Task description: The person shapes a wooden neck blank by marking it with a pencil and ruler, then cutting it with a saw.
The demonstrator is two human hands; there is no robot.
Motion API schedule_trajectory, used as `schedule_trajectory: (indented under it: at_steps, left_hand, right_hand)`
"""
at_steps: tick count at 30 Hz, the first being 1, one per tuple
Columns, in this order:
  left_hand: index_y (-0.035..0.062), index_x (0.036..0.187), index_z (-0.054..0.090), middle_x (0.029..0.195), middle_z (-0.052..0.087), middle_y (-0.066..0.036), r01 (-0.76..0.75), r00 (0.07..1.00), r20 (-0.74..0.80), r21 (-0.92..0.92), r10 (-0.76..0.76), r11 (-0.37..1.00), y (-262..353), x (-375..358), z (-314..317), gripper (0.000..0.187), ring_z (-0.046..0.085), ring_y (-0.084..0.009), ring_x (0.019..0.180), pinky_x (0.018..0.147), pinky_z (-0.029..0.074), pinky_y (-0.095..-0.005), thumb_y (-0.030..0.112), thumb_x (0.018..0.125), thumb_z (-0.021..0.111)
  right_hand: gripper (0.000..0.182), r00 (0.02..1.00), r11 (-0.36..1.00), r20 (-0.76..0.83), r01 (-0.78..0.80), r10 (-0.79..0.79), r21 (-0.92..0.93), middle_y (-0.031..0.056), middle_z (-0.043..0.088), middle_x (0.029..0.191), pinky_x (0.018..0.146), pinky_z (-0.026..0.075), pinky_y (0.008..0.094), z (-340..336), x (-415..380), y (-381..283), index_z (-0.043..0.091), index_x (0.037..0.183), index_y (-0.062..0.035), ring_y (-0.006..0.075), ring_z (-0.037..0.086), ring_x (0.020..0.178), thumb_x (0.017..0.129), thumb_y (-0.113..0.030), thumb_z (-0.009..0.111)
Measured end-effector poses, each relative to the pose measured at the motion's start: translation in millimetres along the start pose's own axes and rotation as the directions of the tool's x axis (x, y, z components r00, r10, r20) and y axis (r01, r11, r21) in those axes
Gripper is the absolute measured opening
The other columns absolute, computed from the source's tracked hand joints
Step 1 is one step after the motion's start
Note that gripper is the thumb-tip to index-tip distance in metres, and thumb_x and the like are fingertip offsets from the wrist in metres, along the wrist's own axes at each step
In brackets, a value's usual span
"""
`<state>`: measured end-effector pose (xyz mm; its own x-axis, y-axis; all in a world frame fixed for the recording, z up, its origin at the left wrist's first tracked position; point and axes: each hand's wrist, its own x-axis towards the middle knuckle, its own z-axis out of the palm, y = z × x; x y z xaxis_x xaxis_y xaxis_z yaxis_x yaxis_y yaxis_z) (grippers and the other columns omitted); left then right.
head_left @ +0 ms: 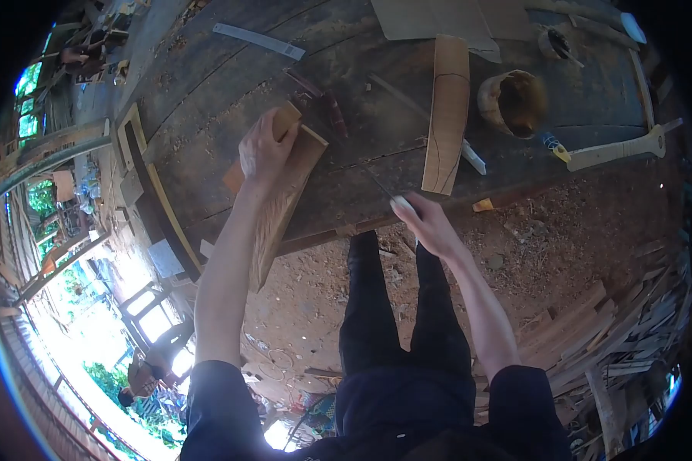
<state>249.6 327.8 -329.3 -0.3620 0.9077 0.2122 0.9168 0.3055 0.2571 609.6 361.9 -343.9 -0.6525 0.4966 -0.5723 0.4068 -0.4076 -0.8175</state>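
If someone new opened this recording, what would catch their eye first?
Probably the long pale wooden piece, gripped near its far end by the left hand and overhanging the workbench's near edge. The right hand, near that edge, holds a thin dark tool, hard to make out. Further right, a line-marked board and a round hollow container stand out against the dark bench.

Bench top (346,73) looked like wood, matt and worn rough. Long block (286,203) was bare wood, its side rippled. Curved panel (447,107) looked like smoother wood. Ruler (258,41) looked like smooth metal. Flat sheet (427,19) looked like matt paper or card. Trousers (373,323) were matt cloth.
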Motion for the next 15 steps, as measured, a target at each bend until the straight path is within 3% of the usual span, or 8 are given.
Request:
schedule_trajectory:
  at_steps: [3,6,10,15]
  left_hand:
    - [0.0071,0.124,0.067,0.109,0.076,-0.020,-0.016,1.000,-0.020,-0.003,0.016,1.000,0,-1,3,0.043,0.074,-0.0407,0.097,0.082,0.059,-0.0492,0.034,0.092,0.079]
    - [0.0062,0.124,0.067,0.108,0.076,-0.020,-0.009,1.000,-0.014,0.027,0.009,1.000,-7,-1,5,0.043,0.074,-0.0412,0.097,0.082,0.059,-0.0493,0.034,0.093,0.078]
    - [0.0060,0.124,0.067,0.107,0.076,-0.020,0.050,0.998,0.045,0.052,-0.053,0.997,0,-1,1,0.043,0.074,-0.0416,0.096,0.081,0.059,-0.0492,0.034,0.093,0.078]
    - [0.0068,0.122,0.068,0.106,0.075,-0.020,0.058,0.998,-0.015,0.009,-0.058,0.998,4,0,1,0.042,0.073,-0.0423,0.093,0.079,0.058,-0.0492,0.035,0.093,0.079]
  right_hand:
    - [0.077,0.997,0.995,-0.028,0.075,-0.077,-0.067,0.0101,0.062,0.077,0.069,0.045,0.0376,19,54,-24,0.070,0.105,0.0026,0.0185,0.059,0.076,0.099,-0.072,0.055]
    - [0.080,0.998,0.996,-0.010,0.069,-0.070,-0.065,0.0116,0.064,0.079,0.070,0.046,0.0378,34,92,-48,0.071,0.108,0.0024,0.0193,0.061,0.078,0.098,-0.075,0.055]
    - [0.080,0.993,0.993,-0.012,0.113,-0.113,-0.043,0.0120,0.066,0.081,0.070,0.045,0.0376,37,87,-50,0.071,0.111,0.0024,0.0196,0.061,0.078,0.098,-0.075,0.055]
    - [0.067,0.996,0.995,0.007,0.088,-0.088,-0.038,0.0108,0.067,0.085,0.071,0.045,0.0356,28,40,-28,0.070,0.112,0.0007,0.0162,0.060,0.079,0.102,-0.065,0.058]
